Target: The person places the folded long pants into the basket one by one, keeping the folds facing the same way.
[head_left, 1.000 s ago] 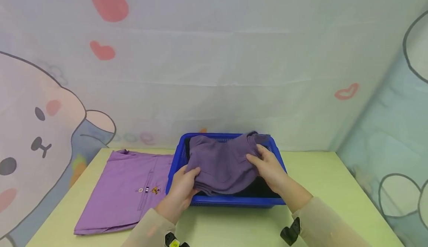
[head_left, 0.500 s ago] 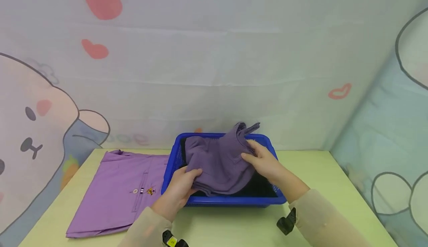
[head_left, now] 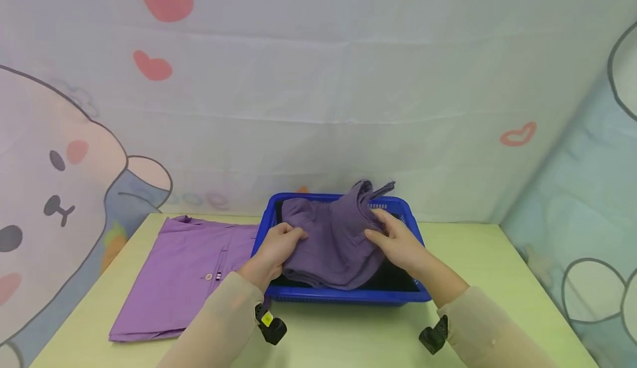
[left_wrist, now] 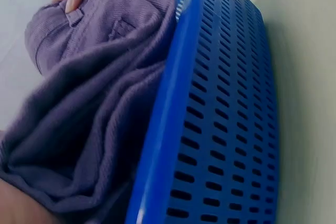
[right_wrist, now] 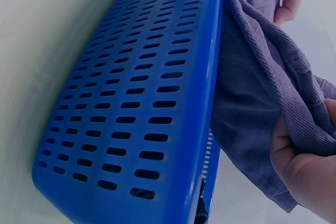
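Dark purple pants (head_left: 333, 246), folded and bunched, lie over the blue plastic basket (head_left: 348, 296). A belt loop and stitched seams show on the pants in the left wrist view. My left hand (head_left: 273, 249) pinches their left side, thumb on top. On the other side, my right hand (head_left: 400, 243) grips them near the upper right corner, with its thumb in front and fingers behind. Their waist end stands up above the basket's far rim. Black cloth (head_left: 400, 279) shows inside the basket beneath the pants.
A lighter purple folded garment (head_left: 174, 285) with a button lies on the pale yellow-green table (head_left: 463, 290), left of the basket. A printed cloth backdrop (head_left: 318, 91) hangs right behind the table. Each sleeve carries a black wrist camera (head_left: 434, 335).
My left hand has moved up along the left side of the pants. The waist end has risen and turned upward at the right hand. The basket and the folded garment stay in place.
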A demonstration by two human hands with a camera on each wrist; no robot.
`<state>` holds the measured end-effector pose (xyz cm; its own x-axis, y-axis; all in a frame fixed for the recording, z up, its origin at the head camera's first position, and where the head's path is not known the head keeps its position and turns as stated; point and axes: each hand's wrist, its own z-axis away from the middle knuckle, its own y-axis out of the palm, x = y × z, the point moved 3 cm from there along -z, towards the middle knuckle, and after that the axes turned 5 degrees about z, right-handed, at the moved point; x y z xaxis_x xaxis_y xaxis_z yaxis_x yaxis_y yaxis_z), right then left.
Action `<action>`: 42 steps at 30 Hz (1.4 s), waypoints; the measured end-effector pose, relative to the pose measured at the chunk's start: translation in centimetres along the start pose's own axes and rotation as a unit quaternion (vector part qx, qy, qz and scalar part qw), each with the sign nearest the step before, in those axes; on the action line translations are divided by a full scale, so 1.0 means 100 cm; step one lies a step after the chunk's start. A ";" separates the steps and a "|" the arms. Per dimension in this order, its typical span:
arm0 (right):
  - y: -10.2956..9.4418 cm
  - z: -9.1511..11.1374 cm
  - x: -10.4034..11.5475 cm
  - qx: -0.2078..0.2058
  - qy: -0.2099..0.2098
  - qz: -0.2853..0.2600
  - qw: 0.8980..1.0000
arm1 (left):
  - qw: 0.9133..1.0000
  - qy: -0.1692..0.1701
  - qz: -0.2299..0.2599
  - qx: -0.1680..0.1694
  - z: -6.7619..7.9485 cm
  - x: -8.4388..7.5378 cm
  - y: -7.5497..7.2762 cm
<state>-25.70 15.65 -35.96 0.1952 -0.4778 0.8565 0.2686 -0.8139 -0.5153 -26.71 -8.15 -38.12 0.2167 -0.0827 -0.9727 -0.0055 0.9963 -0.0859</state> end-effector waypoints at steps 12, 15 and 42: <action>-0.010 0.006 0.006 -0.055 -0.066 -0.059 0.995 | 0.991 0.091 0.088 0.045 -0.012 -0.018 0.009; -0.007 0.006 0.004 -0.047 -0.059 -0.055 0.996 | 0.992 0.076 0.089 0.042 -0.012 -0.014 0.005; 0.016 0.025 -0.021 -0.130 -0.035 0.147 0.980 | 0.975 0.069 -0.205 -0.054 0.010 0.009 -0.005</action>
<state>-23.35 16.24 -38.67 0.2946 -0.6882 0.6630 -0.0561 -0.7051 -0.7069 -25.54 -8.67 -38.74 0.0879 -0.4840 -0.8706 -0.0505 0.8707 -0.4892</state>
